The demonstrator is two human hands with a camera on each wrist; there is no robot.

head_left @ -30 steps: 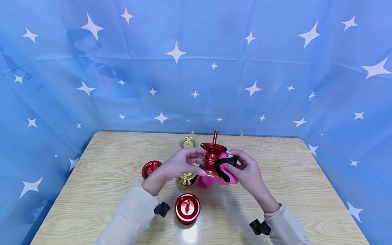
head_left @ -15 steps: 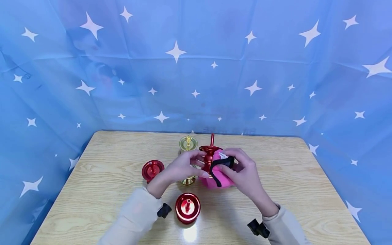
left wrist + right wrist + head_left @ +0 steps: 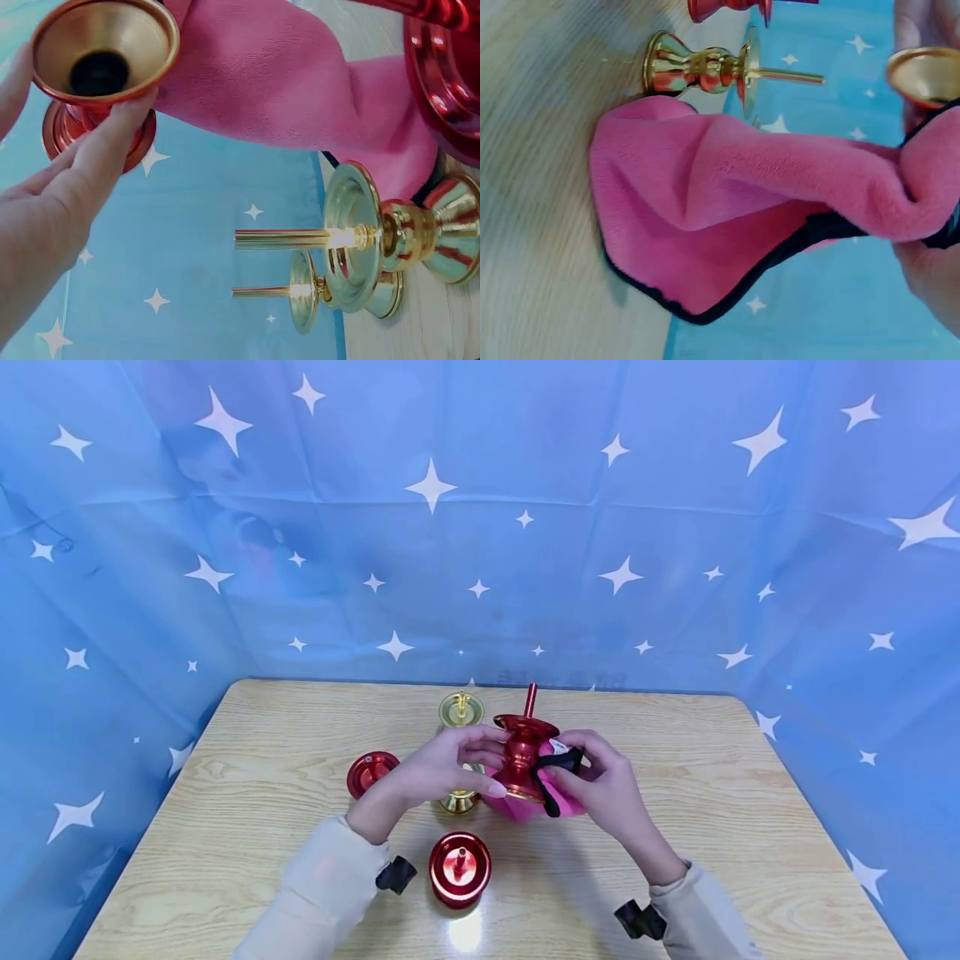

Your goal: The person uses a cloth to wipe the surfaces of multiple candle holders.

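A red metal candlestick is held tilted above the table, its thin tube pointing up and away. My left hand grips it from the left, with thumb and fingers around its lower part. The left wrist view looks into the candlestick's hollow golden base. On the right side, my right hand pinches a pink cloth with black edging against the candlestick. The rest of the cloth hangs down to the tabletop. My right fingertips are partly hidden by the cloth in the right wrist view.
A gold candlestick stands just under my left hand, with another gold candlestick behind it. A red candlestick stands to the left; another red candlestick is in front, between my forearms. A star-patterned curtain backs the wooden table.
The cloth moved left across the candlestick, covering much of its lower body, then drew back to the right. The candlestick dipped left and came back up. The standing candlesticks stayed put.
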